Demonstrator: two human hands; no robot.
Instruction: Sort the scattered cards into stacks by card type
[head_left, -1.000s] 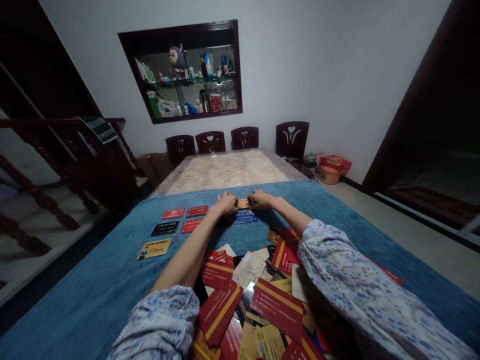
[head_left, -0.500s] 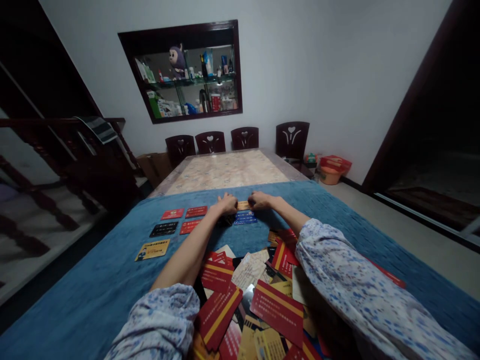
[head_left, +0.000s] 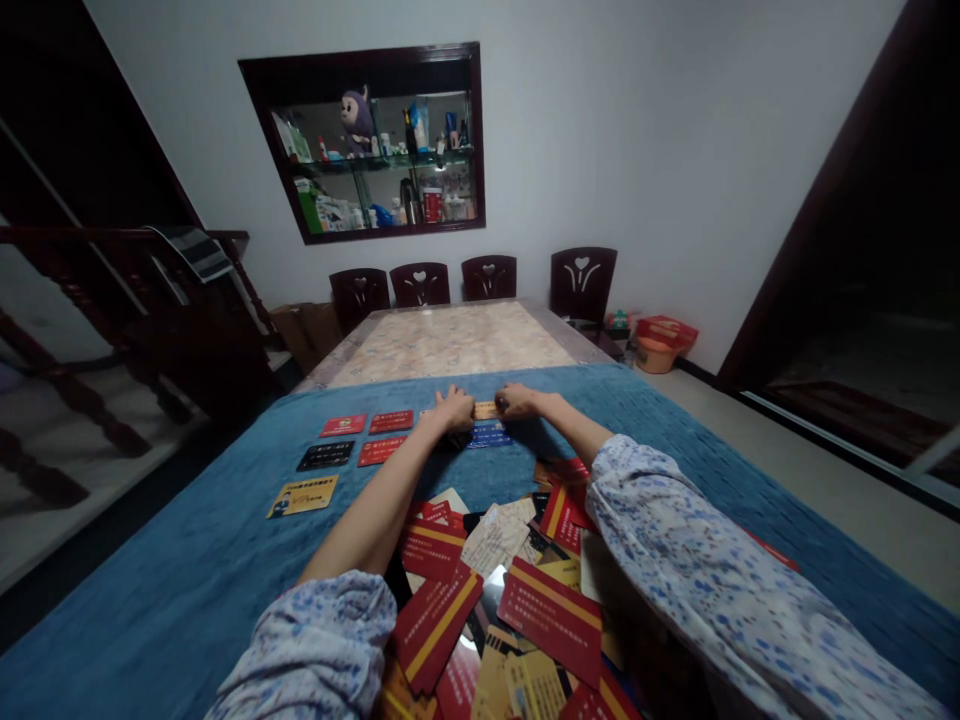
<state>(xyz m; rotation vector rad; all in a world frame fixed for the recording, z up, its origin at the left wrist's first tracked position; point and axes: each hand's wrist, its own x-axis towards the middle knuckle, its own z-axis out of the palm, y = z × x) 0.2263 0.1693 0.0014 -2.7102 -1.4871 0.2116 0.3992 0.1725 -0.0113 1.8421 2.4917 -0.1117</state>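
Observation:
Between my two hands lies a gold card (head_left: 486, 410), just beyond a blue card (head_left: 490, 434) on the cloth. My left hand (head_left: 454, 409) has its fingers closed at the gold card's left edge. At the opposite edge, the bent fingers of my right hand (head_left: 516, 400) pinch it. Left of my hands are laid-out cards: two red ones in the far row, including a red card (head_left: 343, 426), another red card (head_left: 381, 451) beside a black card (head_left: 325, 456), and a gold card with a figure (head_left: 303, 496). Under my forearms spreads a mixed card pile (head_left: 495, 590).
A blue cloth (head_left: 187, 560) covers the near part of the table; its patterned top (head_left: 457, 340) shows beyond. Dark chairs (head_left: 489, 277) stand at the far end. A red card (head_left: 772, 550) lies by my right sleeve. An orange basin (head_left: 657, 352) sits on the floor.
The view has shifted slightly. Both hands stay at the gold card, with hardly any movement; the laid-out cards and the pile look the same.

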